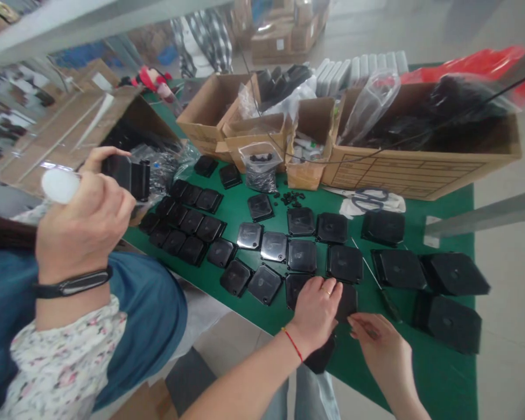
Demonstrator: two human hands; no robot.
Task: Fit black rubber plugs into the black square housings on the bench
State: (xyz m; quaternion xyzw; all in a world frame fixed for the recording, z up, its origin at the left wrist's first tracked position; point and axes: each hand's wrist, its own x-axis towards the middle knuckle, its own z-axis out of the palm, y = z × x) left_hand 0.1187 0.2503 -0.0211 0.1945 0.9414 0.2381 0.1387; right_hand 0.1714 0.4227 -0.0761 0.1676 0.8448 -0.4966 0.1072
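Observation:
My left hand (317, 309), with a ring and a red string bracelet, is closed over a black plastic housing (346, 303) near the table's front edge. Its fingertips press on the housing's left side. At that housing's near right corner, my right hand (382, 350) pinches with thumb and fingers; whatever it holds is too small or hidden to make out. Another black housing (321, 354) lies below my left wrist, partly covered. Several similar housings (345, 262) stand in rows on the green table. A screwdriver (382, 291) lies to the right of my hands.
A co-worker's hand (81, 216) at left holds a black part (129, 175) and something white. Cardboard boxes (420, 169) line the back. Scissors (363, 198) lie on a white cloth, near small black pieces (292, 199) and a plastic bag (261, 169). A metal post (485, 213) stands right.

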